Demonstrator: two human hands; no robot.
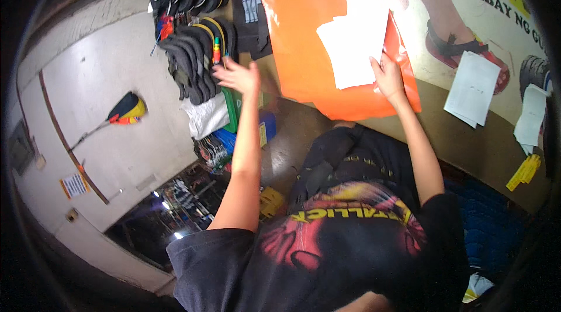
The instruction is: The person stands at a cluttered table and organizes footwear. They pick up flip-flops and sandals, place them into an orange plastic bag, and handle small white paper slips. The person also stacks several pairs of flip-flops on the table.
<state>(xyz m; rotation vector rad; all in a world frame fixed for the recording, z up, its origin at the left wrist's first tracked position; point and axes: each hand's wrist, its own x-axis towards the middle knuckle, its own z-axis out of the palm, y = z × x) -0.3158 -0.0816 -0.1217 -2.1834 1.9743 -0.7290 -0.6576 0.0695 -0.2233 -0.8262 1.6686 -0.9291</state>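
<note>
Your right hand grasps the lower right edge of the fanned white paper sheets, over the glossy orange plastic bag near its right edge. Your left hand, fingers spread and holding nothing, hovers beside the stacked black-soled sandals.

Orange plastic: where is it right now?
Head view: the orange plastic is at upper centre, beneath the white papers in the right hand, with stacked sandals farther left.
</note>
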